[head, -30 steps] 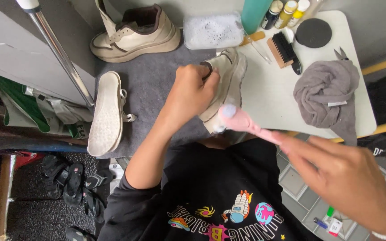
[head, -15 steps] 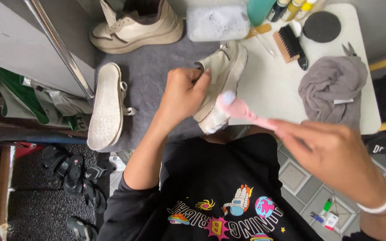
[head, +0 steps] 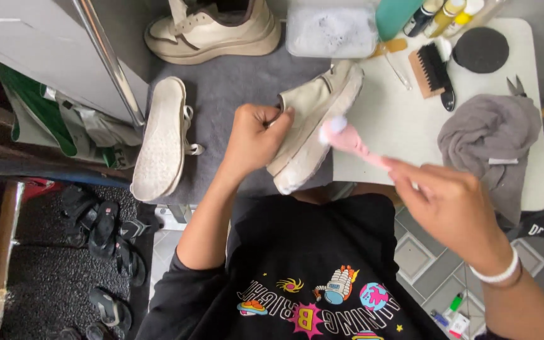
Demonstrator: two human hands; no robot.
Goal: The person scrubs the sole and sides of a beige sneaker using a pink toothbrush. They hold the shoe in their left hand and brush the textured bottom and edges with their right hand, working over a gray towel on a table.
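My left hand [head: 254, 135] grips a cream sneaker [head: 315, 123] by its upper, holding it on its side over the edge of the white table [head: 398, 126]. Its thick sole faces right. My right hand [head: 451, 208] holds a pink-handled brush [head: 351, 140], and the brush's pale head touches the side of the sneaker's sole.
A second cream sneaker [head: 212, 31] stands at the back on a grey mat [head: 228, 88]; another shoe [head: 162, 138] lies sole-up at the left. On the table are a clear tub [head: 332, 28], a black-bristled wooden brush [head: 432, 72], bottles, a black round pad [head: 481, 49] and a grey cloth [head: 486, 135].
My right hand has drawn the pink brush along the sneaker's sole. My left hand keeps its hold on the sneaker, and the view has shifted slightly.
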